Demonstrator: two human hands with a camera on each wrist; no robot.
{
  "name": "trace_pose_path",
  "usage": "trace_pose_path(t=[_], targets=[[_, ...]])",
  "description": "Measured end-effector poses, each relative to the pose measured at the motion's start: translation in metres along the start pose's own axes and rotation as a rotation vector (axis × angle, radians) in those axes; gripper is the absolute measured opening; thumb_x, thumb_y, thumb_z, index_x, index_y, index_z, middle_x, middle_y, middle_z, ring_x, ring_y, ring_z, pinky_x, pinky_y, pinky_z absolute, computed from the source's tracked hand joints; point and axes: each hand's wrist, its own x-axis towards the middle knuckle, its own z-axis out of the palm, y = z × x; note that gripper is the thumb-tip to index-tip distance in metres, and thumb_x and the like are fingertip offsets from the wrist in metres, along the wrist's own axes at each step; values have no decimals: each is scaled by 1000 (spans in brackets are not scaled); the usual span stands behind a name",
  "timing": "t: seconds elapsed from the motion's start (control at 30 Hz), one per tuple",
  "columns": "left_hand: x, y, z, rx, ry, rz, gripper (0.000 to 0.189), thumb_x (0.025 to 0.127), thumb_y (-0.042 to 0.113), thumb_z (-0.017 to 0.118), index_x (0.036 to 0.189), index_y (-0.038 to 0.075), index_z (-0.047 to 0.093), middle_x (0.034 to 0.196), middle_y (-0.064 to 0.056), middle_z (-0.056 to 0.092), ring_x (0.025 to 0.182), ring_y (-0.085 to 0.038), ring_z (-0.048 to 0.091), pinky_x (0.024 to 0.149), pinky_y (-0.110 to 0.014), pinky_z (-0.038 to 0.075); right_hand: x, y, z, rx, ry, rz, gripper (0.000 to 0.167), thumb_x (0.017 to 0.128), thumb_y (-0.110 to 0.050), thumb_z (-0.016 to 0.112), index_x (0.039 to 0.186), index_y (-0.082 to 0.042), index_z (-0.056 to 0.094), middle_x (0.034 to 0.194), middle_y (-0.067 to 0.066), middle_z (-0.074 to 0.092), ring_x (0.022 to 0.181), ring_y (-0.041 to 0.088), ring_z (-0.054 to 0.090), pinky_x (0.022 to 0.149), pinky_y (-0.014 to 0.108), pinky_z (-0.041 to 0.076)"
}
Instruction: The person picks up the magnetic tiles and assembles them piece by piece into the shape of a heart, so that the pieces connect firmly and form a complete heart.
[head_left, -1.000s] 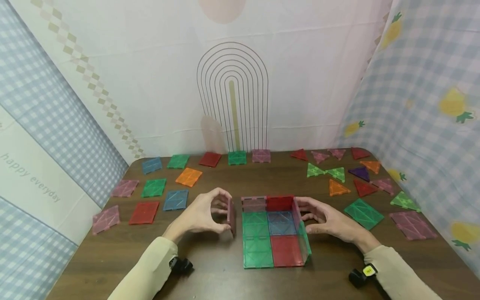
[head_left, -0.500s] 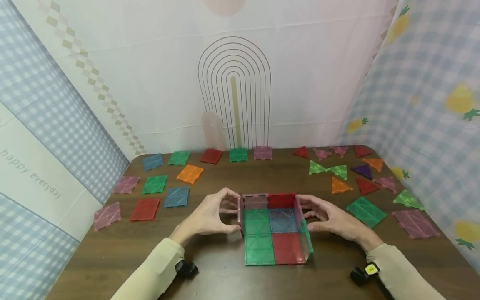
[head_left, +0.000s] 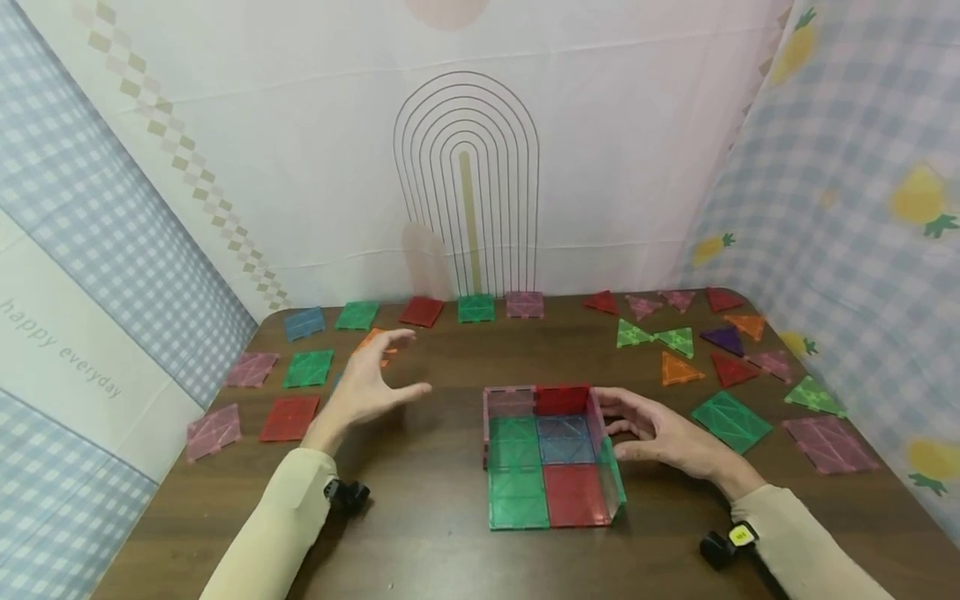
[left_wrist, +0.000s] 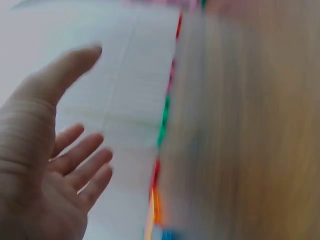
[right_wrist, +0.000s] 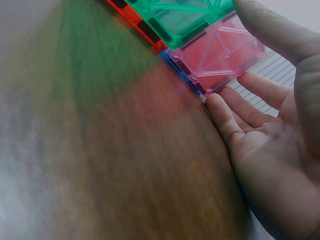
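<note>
A low box of see-through magnetic tiles stands mid-table. Its floor joins two green squares (head_left: 517,497), a blue square (head_left: 566,439) and a red square (head_left: 577,496). Pink (head_left: 512,403) and red (head_left: 562,401) tiles form the back wall. On the left side stands one pink tile (head_left: 486,433), its outer face free of any hand. My right hand (head_left: 663,437) touches the right wall's pink tile (right_wrist: 220,52) with its fingertips, beside the green wall tile (head_left: 612,479). My left hand (head_left: 362,385), fingers spread and holding nothing, hovers near the orange square (head_left: 388,354).
Loose square tiles lie at the left and back, among them a red one (head_left: 289,418) and a green one (head_left: 308,368). Triangles, such as an orange one (head_left: 680,369), lie back right near a larger green tile (head_left: 731,423). A fabric backdrop (head_left: 330,167) rises behind the table.
My left hand brought a pink tile rightward against the box's left side, let go of it standing there, then moved away back and left. The right hand stays at the right wall.
</note>
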Motion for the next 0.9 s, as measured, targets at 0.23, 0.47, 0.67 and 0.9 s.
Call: trace_pose_path(t=[0.23, 0.47, 0.67, 0.9], targets=[[-1, -42, -15, 180, 64, -192, 95, 90, 40, 93, 165, 1, 47, 163, -26, 51, 150, -48, 49, 123, -71, 40, 1, 1, -1, 3, -4, -10, 75, 110, 4, 61, 175, -2, 25, 172, 36, 29, 138, 21, 61, 111, 32, 55], [5, -58, -16, 209, 51, -262, 103, 92, 47, 90, 167, -4, 42, 161, -30, 50, 143, -50, 53, 120, -68, 44, 1, 1, -2, 6, -3, -25, 74, 110, 4, 61, 175, -1, 25, 171, 37, 30, 139, 21, 60, 111, 31, 55], [14, -66, -13, 213, 36, -286, 102, 95, 46, 88, 168, -6, 39, 161, -32, 51, 144, -53, 50, 120, -69, 42, 0, 2, -1, 16, -3, -21, 74, 110, 4, 60, 175, -1, 25, 171, 37, 30, 139, 21, 60, 111, 31, 55], [20, -66, -8, 237, 36, -292, 90, 97, 37, 87, 164, -7, 46, 156, -32, 59, 135, -52, 51, 114, -65, 45, 1, 2, -1, 15, -1, -23, 74, 110, 4, 61, 174, -1, 26, 170, 36, 32, 138, 22, 61, 111, 32, 55]])
